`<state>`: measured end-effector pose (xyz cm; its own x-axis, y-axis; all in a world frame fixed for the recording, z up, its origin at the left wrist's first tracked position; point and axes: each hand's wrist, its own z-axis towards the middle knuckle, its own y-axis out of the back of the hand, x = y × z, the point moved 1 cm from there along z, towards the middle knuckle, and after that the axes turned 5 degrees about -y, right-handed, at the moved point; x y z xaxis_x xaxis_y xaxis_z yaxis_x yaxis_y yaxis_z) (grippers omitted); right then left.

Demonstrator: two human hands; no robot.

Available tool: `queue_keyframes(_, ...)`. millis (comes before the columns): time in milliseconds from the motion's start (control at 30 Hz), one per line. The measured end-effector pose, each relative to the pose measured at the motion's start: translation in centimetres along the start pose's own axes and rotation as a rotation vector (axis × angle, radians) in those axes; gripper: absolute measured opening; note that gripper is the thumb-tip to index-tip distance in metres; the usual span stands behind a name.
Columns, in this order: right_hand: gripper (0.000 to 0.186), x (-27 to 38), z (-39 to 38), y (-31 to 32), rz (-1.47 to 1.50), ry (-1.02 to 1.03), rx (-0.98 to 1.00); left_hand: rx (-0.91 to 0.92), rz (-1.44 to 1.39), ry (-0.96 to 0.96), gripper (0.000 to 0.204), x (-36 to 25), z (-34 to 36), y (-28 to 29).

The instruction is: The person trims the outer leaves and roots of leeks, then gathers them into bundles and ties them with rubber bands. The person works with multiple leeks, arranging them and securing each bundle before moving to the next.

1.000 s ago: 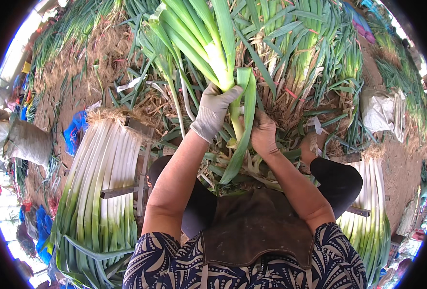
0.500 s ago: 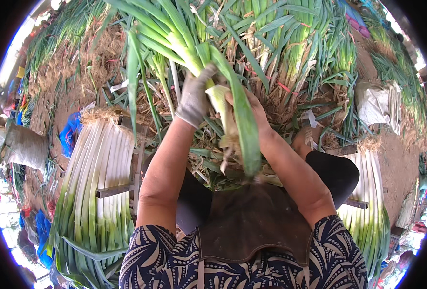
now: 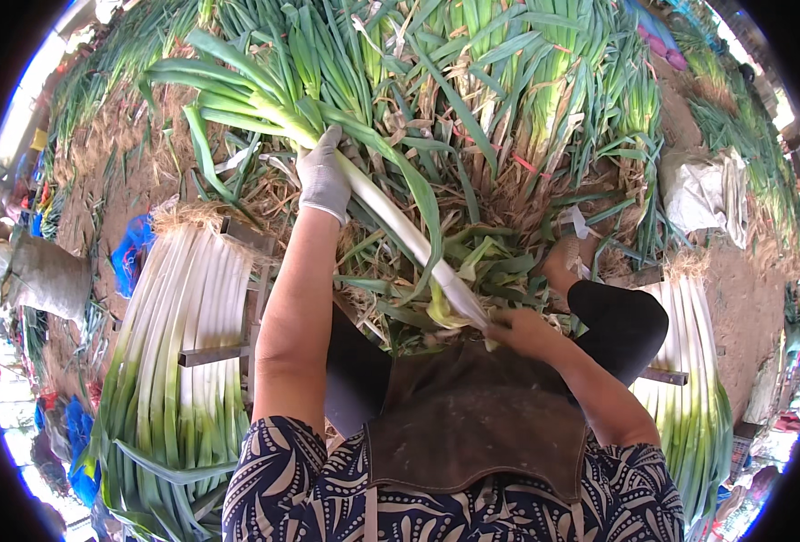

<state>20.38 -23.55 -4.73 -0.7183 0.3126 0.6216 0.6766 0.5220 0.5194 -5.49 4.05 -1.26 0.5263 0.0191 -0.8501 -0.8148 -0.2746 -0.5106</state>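
My left hand [image 3: 321, 173], in a pale knit glove, is closed around a long leek [image 3: 391, 217] where its green leaves fan out. The leek lies diagonally in the air, its white shaft running down toward the lower right. My bare right hand [image 3: 517, 330] is closed at that lower end, by peeled pale-green sheath [image 3: 445, 312]; what exactly its fingers grip is blurred and partly hidden. One long green leaf hangs alongside the shaft. Loose stripped leaves and straw [image 3: 472, 253] lie beneath, over a brown apron [image 3: 477, 415] on my lap.
Trimmed leek bundles rest in metal racks at left [image 3: 174, 325] and right [image 3: 680, 361]. Untrimmed leeks [image 3: 544, 81] are piled ahead on dirt. A white sack [image 3: 702, 199] lies at right, a grey sack [image 3: 43, 275] and blue netting [image 3: 129, 253] at left.
My left hand has moved left with the leek, which now tilts more diagonally. My right hand has moved down toward my lap, and more white shaft is exposed.
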Motion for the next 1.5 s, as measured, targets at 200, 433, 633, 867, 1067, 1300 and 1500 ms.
queue_keyframes(200, 0.034, -3.6, -7.3, -1.6, -0.242, -0.041, 0.147, -0.108, 0.075, -0.005, 0.019, -0.6, 3.2, 3.4)
queue_keyframes(433, 0.033, -5.7, -12.9, 0.6, -0.117, -0.262, -0.034, -0.134, -0.014, -0.004, 0.007, -2.2, 6.1, 6.2)
queue_keyframes(633, 0.044, 0.9, -2.6, 4.2, -0.086, 0.241, -0.438, -0.006, -0.094, 0.092, 0.009, -2.3, 2.5, 3.0)
queue_keyframes(867, 0.044, 12.7, 6.9, 3.4, 0.429, 0.578, -0.231, 0.139, -0.159, 0.156, 0.012, -2.5, 1.4, 1.6)
queue_keyframes(1067, 0.037, 7.4, 6.3, 0.1, 0.337, 0.367, -0.148, 0.104, -0.255, 0.139, 0.011, -4.1, 2.5, 2.1)
queue_keyframes(1300, 0.031, -4.5, -6.6, -1.3, 0.088, -0.212, -0.3, -0.107, -0.106, -0.004, 0.007, -4.0, 5.8, 5.7)
queue_keyframes(1500, 0.042, -4.5, -6.4, 2.5, -0.207, -0.095, -0.518, -0.171, -0.034, -0.143, 0.019, -3.1, 5.1, 5.5)
